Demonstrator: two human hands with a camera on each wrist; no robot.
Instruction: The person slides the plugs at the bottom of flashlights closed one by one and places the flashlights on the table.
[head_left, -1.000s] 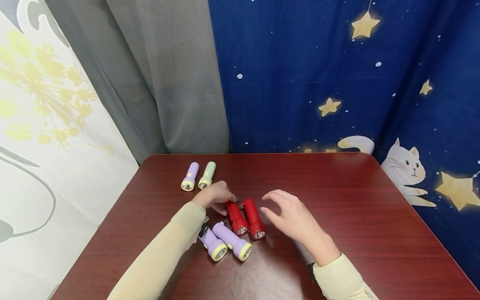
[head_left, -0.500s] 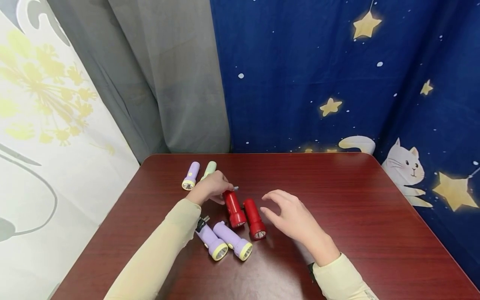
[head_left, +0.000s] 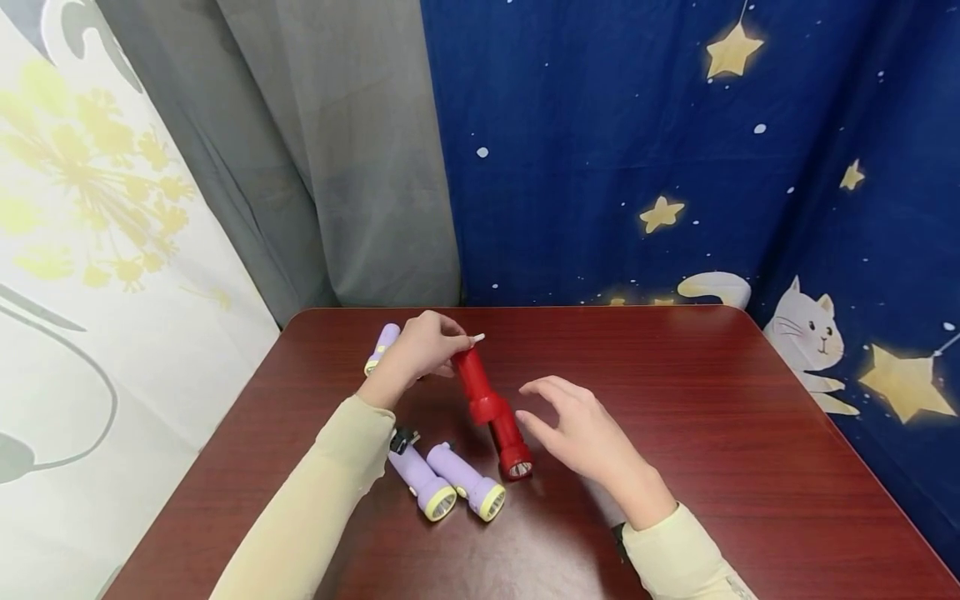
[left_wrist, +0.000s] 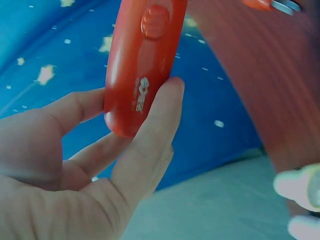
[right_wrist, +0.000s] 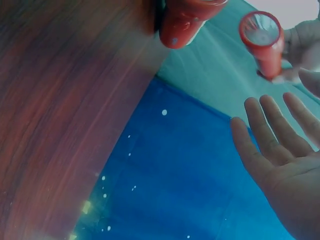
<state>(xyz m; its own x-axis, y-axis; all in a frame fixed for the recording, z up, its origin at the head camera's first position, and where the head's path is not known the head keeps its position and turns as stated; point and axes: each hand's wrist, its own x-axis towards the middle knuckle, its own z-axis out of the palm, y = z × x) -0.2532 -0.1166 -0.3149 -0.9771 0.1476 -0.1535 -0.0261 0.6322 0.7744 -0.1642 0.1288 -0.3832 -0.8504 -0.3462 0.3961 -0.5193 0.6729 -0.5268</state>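
Note:
My left hand (head_left: pixel 427 343) pinches the tail end of a red flashlight (head_left: pixel 474 383), raised above the table with its lamp end toward me. Close up in the left wrist view, this flashlight (left_wrist: pixel 142 60) shows a button and a white logo between thumb and fingers. A second red flashlight (head_left: pixel 513 450) lies on the table, partly covered by the raised one. To its right hovers my right hand (head_left: pixel 577 429), fingers relaxed and holding nothing; in the right wrist view the hand (right_wrist: pixel 285 165) is spread. Two larger purple flashlights (head_left: pixel 422 485) lie side by side nearer me.
A small purple flashlight (head_left: pixel 386 340) lies toward the back left of the brown table (head_left: pixel 645 358), partly behind my left hand. Grey curtain (head_left: pixel 375 167) and blue star-patterned curtain (head_left: pixel 570 167) hang behind the table's far edge.
My left hand has lifted one red flashlight and moved it away from me, off its place beside the other. The small green flashlight is now hidden behind that hand. My right hand barely moves.

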